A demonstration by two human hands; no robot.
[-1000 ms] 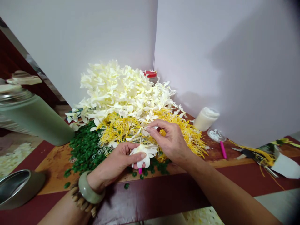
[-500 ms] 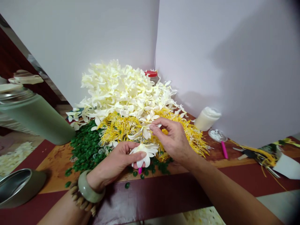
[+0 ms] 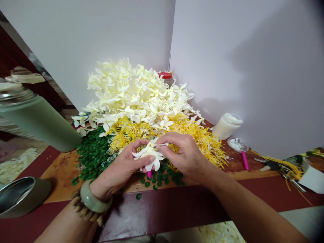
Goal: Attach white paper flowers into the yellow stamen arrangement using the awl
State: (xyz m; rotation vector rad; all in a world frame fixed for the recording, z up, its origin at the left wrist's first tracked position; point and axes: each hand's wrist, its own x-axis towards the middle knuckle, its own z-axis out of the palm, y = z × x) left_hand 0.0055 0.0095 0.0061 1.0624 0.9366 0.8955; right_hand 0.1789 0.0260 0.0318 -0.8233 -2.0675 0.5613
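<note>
My left hand point(image 3: 128, 161) is closed around a white artificial flower point(image 3: 155, 165), its thumb lying across the petals. Below the flower pokes the end of a pink handle point(image 3: 149, 174), and a thin metal spike point(image 3: 150, 135) rises above it. My right hand point(image 3: 184, 152) pinches the edge of another white petal layer point(image 3: 152, 143), which sits around the spike just above the held flower. Behind both hands lies a heap of yellow and white stamens point(image 3: 202, 140), with a large pile of cream-white petals point(image 3: 131, 87) beyond.
Green plastic pieces point(image 3: 92, 153) spread at the left, near a tall green flask point(image 3: 48, 121) and an oval metal-lined cup point(image 3: 42, 194). To the right stand a white jar point(image 3: 227, 126), a small dish point(image 3: 237, 144), a pink stick point(image 3: 245, 160) and scissors point(image 3: 273, 165).
My right hand has brought the petal layer down the spike, close onto the flower in my left hand. The view has shifted slightly.
</note>
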